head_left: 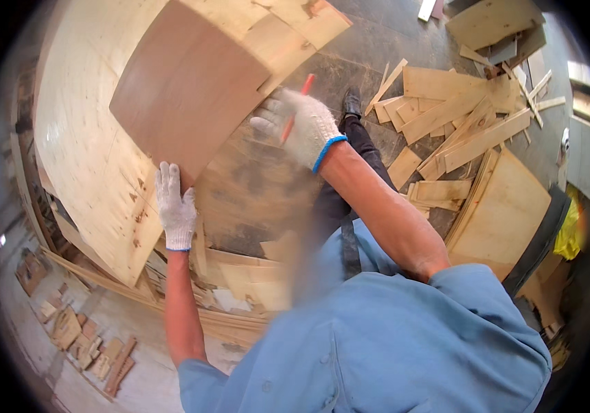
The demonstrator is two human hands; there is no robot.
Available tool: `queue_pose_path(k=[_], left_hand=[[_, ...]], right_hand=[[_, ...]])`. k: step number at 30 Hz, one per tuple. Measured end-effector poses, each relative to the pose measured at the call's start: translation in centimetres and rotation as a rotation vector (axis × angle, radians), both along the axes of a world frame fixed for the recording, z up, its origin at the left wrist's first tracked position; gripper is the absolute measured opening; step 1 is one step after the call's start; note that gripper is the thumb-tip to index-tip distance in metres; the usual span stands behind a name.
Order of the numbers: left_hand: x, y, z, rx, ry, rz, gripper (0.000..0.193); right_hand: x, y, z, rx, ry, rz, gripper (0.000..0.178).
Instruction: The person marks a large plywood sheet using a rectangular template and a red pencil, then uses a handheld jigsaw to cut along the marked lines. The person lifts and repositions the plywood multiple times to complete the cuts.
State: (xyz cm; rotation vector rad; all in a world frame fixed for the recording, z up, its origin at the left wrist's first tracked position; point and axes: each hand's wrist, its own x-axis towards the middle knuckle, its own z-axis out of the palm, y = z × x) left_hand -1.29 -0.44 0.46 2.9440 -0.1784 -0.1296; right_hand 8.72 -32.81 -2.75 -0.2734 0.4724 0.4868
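Note:
A reddish-brown wood panel [185,86] with a bowed outline lies on top of a larger pale plywood sheet [85,131]. At the brown panel's near corner rests my left hand [176,206], in a white knitted glove, its fingers stretched out flat. My right hand [302,124], in a matching glove with a blue cuff, is at the panel's right edge. A slim red pencil [308,85] sticks out of that hand and is held in it. Its fingertips reach toward the panel edge; whether they touch it I cannot tell.
Loose plywood offcuts [446,103] are heaped on the dark floor [364,34] at the right. Larger boards [501,213] lean nearer to me. Beneath the sheet's near edge are more pale scraps [257,282]. Small wood blocks [92,341] lie at the lower left.

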Motion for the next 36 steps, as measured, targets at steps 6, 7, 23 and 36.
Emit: queue_pose_path(k=[6,7,23,36], left_hand=[[0.0,-0.4,0.1,0.022,0.016,0.003,0.073],[0.0,-0.6,0.2,0.020,0.020,0.016,0.073],[0.1,-0.5,-0.1,0.008,-0.010,0.014,0.074],[0.0,-0.1,-0.3,0.008,-0.035,0.005,0.076]], right_hand=[[-0.8,0.2,1.6,0.025,0.142,-0.059,0.054],[-0.6,0.3,1.9,0.000,0.202,-0.066,0.053],[-0.1,0.5,1.8,-0.124,0.193,-0.034,0.044],[0.0,-1.9,-0.3,-0.304,0.021,0.122,0.036]])
